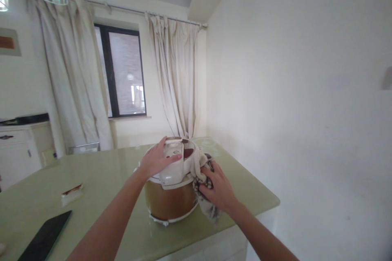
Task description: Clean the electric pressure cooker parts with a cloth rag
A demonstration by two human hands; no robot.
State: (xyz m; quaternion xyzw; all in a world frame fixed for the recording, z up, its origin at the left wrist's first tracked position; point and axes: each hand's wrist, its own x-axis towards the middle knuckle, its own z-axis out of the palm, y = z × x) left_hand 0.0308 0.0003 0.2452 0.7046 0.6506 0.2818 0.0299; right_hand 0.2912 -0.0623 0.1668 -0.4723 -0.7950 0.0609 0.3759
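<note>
A round rice cooker (171,200) with a white lid and a brownish-gold body stands upright on the green tabletop. Across the left of its lid lies my left hand (157,159), fingers stretched out and thumb spread to the right. My right hand (219,185) grips a crumpled cloth (204,179), pale with dark patterned patches, against the cooker's right side. Part of the cloth hangs down below the fingers. The cooker's right flank is partly hidden behind cloth and hand.
The table (119,171) has a rounded right corner near the wall. On its left lie a dark flat slab (45,236) and a small slim item on something pale (72,191). Curtains (176,73), a window and a white cabinet (18,151) stand behind.
</note>
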